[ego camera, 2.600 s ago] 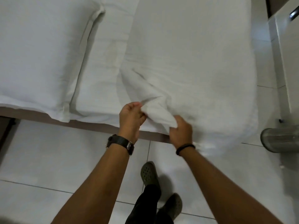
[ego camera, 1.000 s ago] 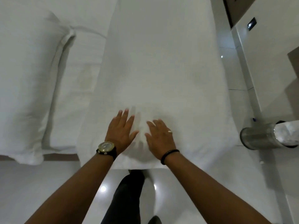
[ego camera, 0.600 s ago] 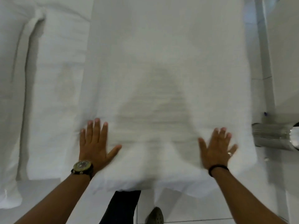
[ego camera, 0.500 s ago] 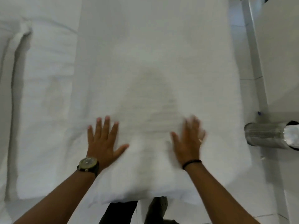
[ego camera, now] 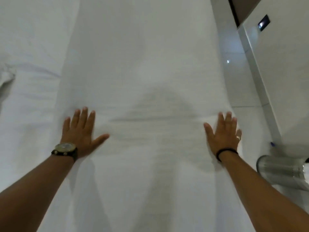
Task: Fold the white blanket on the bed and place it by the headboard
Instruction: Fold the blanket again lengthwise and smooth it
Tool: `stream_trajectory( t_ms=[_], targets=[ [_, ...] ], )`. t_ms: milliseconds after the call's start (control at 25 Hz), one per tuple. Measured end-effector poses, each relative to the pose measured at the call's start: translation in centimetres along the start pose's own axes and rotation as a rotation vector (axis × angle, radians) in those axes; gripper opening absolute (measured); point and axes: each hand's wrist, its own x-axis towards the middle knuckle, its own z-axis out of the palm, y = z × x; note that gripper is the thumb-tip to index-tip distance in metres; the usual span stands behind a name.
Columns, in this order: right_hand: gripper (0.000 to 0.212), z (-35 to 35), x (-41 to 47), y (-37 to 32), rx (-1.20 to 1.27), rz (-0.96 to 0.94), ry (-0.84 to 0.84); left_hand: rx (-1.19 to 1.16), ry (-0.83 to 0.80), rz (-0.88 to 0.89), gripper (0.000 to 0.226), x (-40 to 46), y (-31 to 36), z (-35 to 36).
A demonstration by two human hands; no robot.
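The white blanket (ego camera: 143, 67) lies as a long folded strip down the middle of the bed, running from the near edge away from me. My left hand (ego camera: 82, 131), with a watch on the wrist, rests flat and spread on the strip's left edge. Flat on the right edge, where the blanket meets the side of the bed, lies my right hand (ego camera: 223, 133) with a black band on the wrist. Neither hand holds any cloth. A shadow falls on the blanket between them.
White bed sheet (ego camera: 28, 97) shows to the left of the strip, with a pillow corner (ego camera: 5, 79) at the far left. A metal bin (ego camera: 284, 171) stands on the tiled floor (ego camera: 235, 64) at right, beside a white cabinet (ego camera: 280, 72).
My hands let go of the pinched corner, pressed flat near the middle, then slid apart to the strip's edges. The right hand has swept from centre to the right edge.
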Motion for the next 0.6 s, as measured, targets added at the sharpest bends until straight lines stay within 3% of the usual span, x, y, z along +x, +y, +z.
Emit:
stream_trajectory(
  t_ms=[80, 240, 280, 360, 440, 520, 600],
  targets=[
    [0.077, -0.1, 1.5, -5.5, 0.1, -0.013, 0.05, -0.005, -0.004, -0.013, 0.105, 1.3, 3.1, -0.7],
    [0.062, 0.6, 6.8, -21.6, 0.1, -0.636, 0.043, -0.06, 0.088, 0.091, 0.099, 12.3, 10.3, -3.0],
    [0.062, 0.3, 9.2, -23.8, 0.075, -0.707, -0.001, -0.042, 0.106, 0.102, 0.099, 15.2, 11.0, -3.7],
    [0.067, -0.3, 16.1, -23.3, -0.047, -0.633, -0.044, -0.007, 0.136, 0.07, 0.1, 20.1, 11.0, -4.2],
    [0.077, -1.1, 23.1, -18.5, -0.158, -0.458, 0.022, 0.012, 0.179, 0.027, 0.104, 23.4, 10.1, -3.8],
    [0.085, -2.6, 27.6, -14.3, -0.162, -0.245, 0.083, 0.032, 0.207, 0.015, 0.107, 24.6, 9.8, -3.4],
    [0.087, -3.8, 29.1, -16.2, -0.072, -0.047, 0.1, 0.039, 0.192, 0.02, 0.111, 24.9, 10.3, -3.2]
  ],
)
